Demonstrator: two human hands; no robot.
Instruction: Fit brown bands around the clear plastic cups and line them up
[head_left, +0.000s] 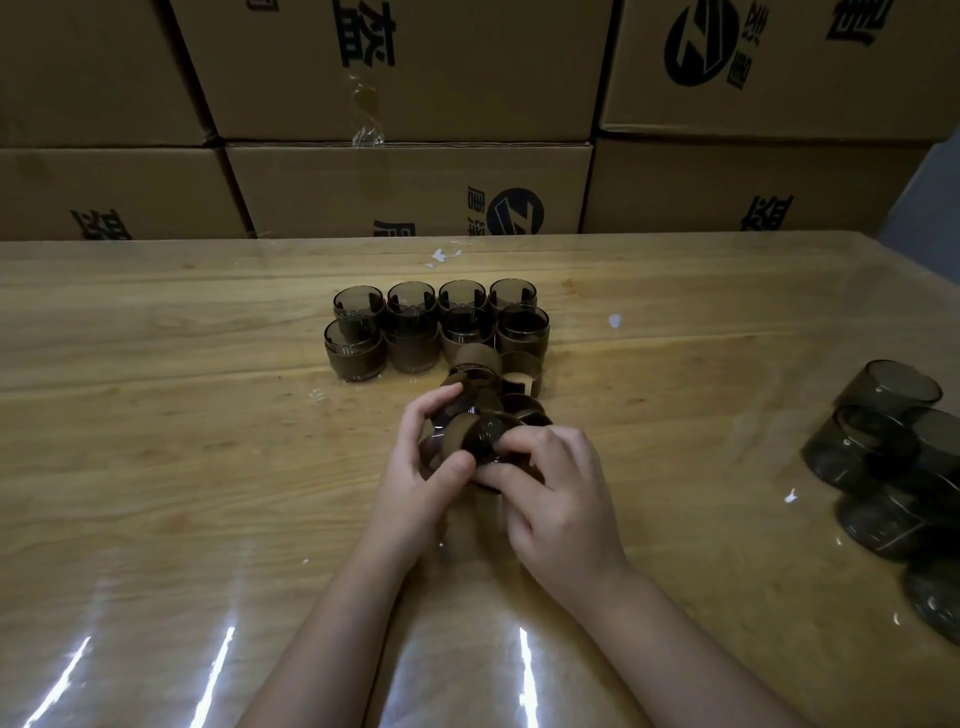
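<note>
Here, close together over the glossy wooden table (208, 415), the left hand (423, 467) and the right hand (563, 504) both curl their fingers round one smoky clear plastic cup (485, 441), held tilted between them with a brown band (457, 434) partly round it. Just beyond the fingertips lies a heap of loose brown bands (519, 371). Farther beyond stand eight banded cups (413, 332), touching, in two rows of four. Well to the right of the right hand lie bare smoky cups (878, 452). Stacked cardboard boxes (405, 182) rise behind the table.
</note>
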